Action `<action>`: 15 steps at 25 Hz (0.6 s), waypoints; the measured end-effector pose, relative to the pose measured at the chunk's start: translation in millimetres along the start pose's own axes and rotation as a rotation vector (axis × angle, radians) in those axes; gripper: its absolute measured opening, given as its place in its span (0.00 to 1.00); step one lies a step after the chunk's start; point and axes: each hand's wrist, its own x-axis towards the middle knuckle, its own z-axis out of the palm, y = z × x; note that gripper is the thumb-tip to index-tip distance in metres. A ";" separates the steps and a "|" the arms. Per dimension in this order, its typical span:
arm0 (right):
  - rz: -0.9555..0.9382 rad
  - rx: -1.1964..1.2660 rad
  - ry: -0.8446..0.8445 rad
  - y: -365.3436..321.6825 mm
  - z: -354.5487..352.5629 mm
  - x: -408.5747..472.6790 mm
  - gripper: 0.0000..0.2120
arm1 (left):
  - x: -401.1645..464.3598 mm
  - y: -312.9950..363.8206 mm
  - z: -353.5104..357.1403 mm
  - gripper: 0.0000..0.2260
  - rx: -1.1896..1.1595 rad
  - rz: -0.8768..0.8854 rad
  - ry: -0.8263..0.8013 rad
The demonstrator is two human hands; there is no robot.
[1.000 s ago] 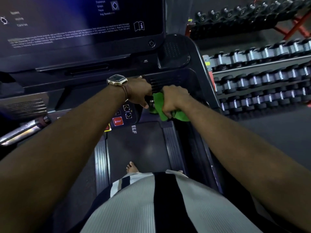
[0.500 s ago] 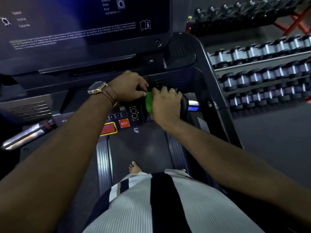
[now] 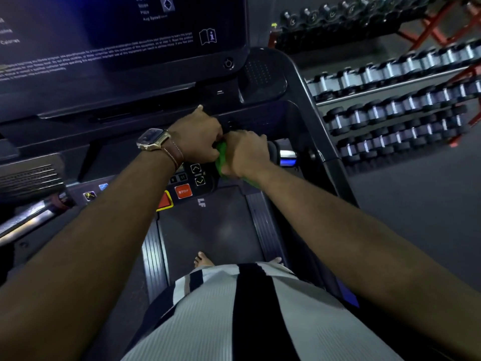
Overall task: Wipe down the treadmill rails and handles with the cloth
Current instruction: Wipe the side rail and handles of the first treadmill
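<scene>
My right hand (image 3: pixel 246 152) grips a bright green cloth (image 3: pixel 221 160) wrapped around the treadmill's front handle bar, just right of the control keys. Only a strip of cloth shows under my fingers and wrist. To the hand's right, the dark handle (image 3: pixel 274 155) runs on to a shiny sensor section (image 3: pixel 287 157). My left hand (image 3: pixel 199 138), with a watch on its wrist, sits curled right beside the cloth, its fingers touching the cloth's left edge; the thumb points up at the console. What the left fingers hold is hidden.
The console screen (image 3: pixel 117 35) fills the upper left. A red STOP button (image 3: pixel 183 191) and arrow keys (image 3: pixel 196 174) lie under my left wrist. Another chrome handle (image 3: pixel 28 217) is at the left. The belt (image 3: pixel 213 227) and my bare feet are below. Dumbbell racks (image 3: pixel 403 105) stand on the right.
Both hands have stayed together on the front handle. The right hand has turned over the cloth, so less green shows than a second ago. The view has shifted slightly.
</scene>
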 end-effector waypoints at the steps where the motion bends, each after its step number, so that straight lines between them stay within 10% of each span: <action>1: -0.007 -0.046 0.105 2.8 6.1 -3.9 0.17 | 1.8 4.7 -2.6 0.09 -0.014 0.008 -0.001; 5: -0.188 -0.098 0.267 36.3 34.5 -28.9 0.29 | 5.3 15.0 4.2 0.08 -0.124 0.040 -0.033; 15: 0.172 0.059 0.209 98.7 39.8 -72.1 0.34 | 39.9 119.6 42.4 0.28 0.069 0.161 0.020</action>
